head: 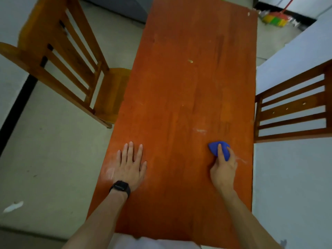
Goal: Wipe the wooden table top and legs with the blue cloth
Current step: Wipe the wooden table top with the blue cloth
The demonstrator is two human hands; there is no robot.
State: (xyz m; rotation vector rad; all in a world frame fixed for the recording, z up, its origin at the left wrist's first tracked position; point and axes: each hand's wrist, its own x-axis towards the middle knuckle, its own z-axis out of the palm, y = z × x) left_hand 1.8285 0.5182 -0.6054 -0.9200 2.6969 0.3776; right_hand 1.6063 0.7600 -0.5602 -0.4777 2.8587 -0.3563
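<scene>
A long, reddish-brown wooden table top [188, 87] runs away from us down the middle of the view, its surface marked by pale smears and a few small light specks. To our left stands a light orange-brown wooden chair with a slatted back [71, 60], its seat edge just beside the table's long side; to our right a darker brown wooden slatted chair back [291, 105] stands close against the opposite edge. A pale grey-green floor [45, 168] spreads beneath the left chair, and at the far right corner of the room a broom with a red handle and green-and-yellow bristles [274, 17] rests near the wall. Our two bare forearms reach in from the bottom of the view. Our left hand [130, 165] lies flat on the table top near its left edge, palm down, fingers straight and only slightly spread, holding nothing; a black square-faced wristwatch [120, 188] sits on that wrist. Our right hand [223, 168] rests near the table's right edge, its fingers curled over a small bunched blue cloth [214, 148], gripping it and pressing it down against the wood, with part of the cloth showing ahead of the fingertips.
</scene>
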